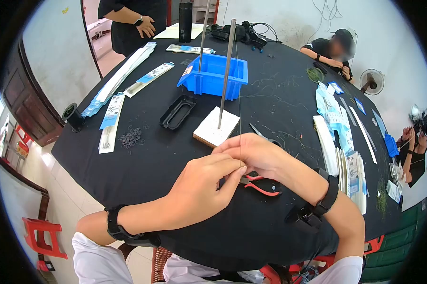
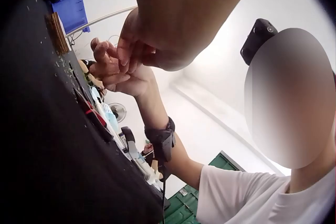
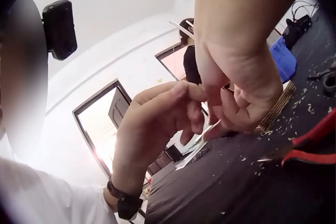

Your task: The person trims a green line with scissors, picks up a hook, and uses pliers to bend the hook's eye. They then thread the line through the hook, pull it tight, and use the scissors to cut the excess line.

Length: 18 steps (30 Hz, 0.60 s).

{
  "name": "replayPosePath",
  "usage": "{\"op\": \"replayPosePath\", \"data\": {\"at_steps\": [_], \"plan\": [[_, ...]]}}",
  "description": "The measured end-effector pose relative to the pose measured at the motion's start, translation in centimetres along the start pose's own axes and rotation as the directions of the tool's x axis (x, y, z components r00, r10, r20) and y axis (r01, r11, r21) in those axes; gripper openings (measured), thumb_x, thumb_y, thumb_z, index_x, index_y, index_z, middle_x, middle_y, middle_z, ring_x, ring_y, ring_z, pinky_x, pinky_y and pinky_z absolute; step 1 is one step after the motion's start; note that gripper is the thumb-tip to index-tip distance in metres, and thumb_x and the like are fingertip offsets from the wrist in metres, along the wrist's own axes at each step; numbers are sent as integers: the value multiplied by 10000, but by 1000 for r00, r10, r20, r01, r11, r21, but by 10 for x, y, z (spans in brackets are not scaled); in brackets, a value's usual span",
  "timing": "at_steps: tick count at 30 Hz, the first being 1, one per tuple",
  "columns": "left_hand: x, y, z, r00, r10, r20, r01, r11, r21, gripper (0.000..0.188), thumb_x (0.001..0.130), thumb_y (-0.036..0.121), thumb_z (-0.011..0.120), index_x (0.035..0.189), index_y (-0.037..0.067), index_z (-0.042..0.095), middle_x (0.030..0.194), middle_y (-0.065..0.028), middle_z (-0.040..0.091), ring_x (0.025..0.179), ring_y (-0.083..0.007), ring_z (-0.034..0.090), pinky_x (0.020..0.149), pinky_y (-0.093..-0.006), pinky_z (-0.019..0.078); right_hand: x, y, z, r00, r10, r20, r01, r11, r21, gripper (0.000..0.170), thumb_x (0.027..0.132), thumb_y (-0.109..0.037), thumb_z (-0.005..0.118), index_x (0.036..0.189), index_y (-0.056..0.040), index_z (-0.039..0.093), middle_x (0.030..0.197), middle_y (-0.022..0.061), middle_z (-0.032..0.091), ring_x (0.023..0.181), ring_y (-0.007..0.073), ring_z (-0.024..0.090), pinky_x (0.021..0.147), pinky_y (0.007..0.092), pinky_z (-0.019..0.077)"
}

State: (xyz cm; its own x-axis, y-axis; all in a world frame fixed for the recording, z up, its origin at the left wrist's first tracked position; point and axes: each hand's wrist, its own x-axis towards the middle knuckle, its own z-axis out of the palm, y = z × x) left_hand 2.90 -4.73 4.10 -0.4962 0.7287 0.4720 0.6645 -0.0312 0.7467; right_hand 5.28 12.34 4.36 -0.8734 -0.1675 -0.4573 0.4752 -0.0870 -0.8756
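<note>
A thin line (image 1: 240, 113) hangs from the upright metal rod (image 1: 227, 71) down to both hands. The left hand (image 1: 201, 182) pinches it between thumb and forefinger, over the table in front of the white block (image 1: 218, 127). Touching it, the right hand (image 1: 256, 154) has its fingers curled in around the same line, their tips partly hidden. In the left wrist view the right hand (image 2: 123, 74) meets the left hand (image 2: 168, 29). The right wrist view shows the left hand (image 3: 163, 111) against the right hand (image 3: 239, 82); whatever small thing lies between the fingertips cannot be made out.
Red-handled pliers (image 1: 263, 190) and scissors (image 1: 260, 134) lie close to the right hand. Beyond are a blue bin (image 1: 215, 75), a black tray (image 1: 178, 111) and a pile of hooks (image 1: 131, 137). Packets (image 1: 355, 175) stand at right. Other people are around the table.
</note>
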Motion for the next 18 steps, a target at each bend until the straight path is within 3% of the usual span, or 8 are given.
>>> {"op": "replayPosePath", "data": {"at_steps": [3, 7, 13, 15, 18], "plan": [[1, -1, 0, 1000, -19, -11, 19, 1000, 9, 100, 820, 49, 589, 884, -15, 632, 746, -147, 611, 618, -269, 593, 568, -332, 468, 1, -5, 0, 988, -101, -119, 109, 992, 67, 171, 849, -93, 595, 988, 6, 606, 854, 62, 648, 595, 31, 515, 495, 153, 430], [1, -6, 0, 999, -50, -14, 50, 998, -26, 111, 830, 11, 590, 925, -21, 637, 809, -132, 641, 662, -166, 620, 603, -266, 480, -7, -24, -12, 975, -162, -149, 172, 983, 56, 159, 851, -107, 607, 973, -6, 597, 900, 71, 648, 596, 24, 503, 443, 148, 367], [0, -11, -2, 993, -113, 21, 114, 988, -107, 119, 861, 34, 558, 949, -36, 597, 902, -127, 662, 865, -177, 657, 761, -278, 504, -18, -35, -21, 943, -237, -235, 244, 970, 0, 139, 858, -134, 601, 960, -41, 589, 874, 21, 630, 609, 19, 488, 454, 144, 347], [0, -10, -3, 988, -147, 42, 152, 970, -189, 132, 877, 46, 543, 972, -40, 573, 916, -129, 662, 886, -179, 653, 793, -286, 498, -22, -38, -19, 920, -246, -306, 256, 967, -9, 144, 856, -147, 607, 963, -54, 584, 889, 15, 628, 618, 19, 489, 468, 145, 353], [0, -12, -2, 981, -182, 61, 192, 947, -259, 141, 894, 60, 523, 989, -41, 549, 931, -134, 660, 911, -184, 648, 826, -296, 488, -23, -41, -32, 923, -255, -289, 262, 965, -18, 164, 846, -172, 623, 974, -79, 579, 919, 10, 625, 643, 22, 508, 494, 156, 373]]}}
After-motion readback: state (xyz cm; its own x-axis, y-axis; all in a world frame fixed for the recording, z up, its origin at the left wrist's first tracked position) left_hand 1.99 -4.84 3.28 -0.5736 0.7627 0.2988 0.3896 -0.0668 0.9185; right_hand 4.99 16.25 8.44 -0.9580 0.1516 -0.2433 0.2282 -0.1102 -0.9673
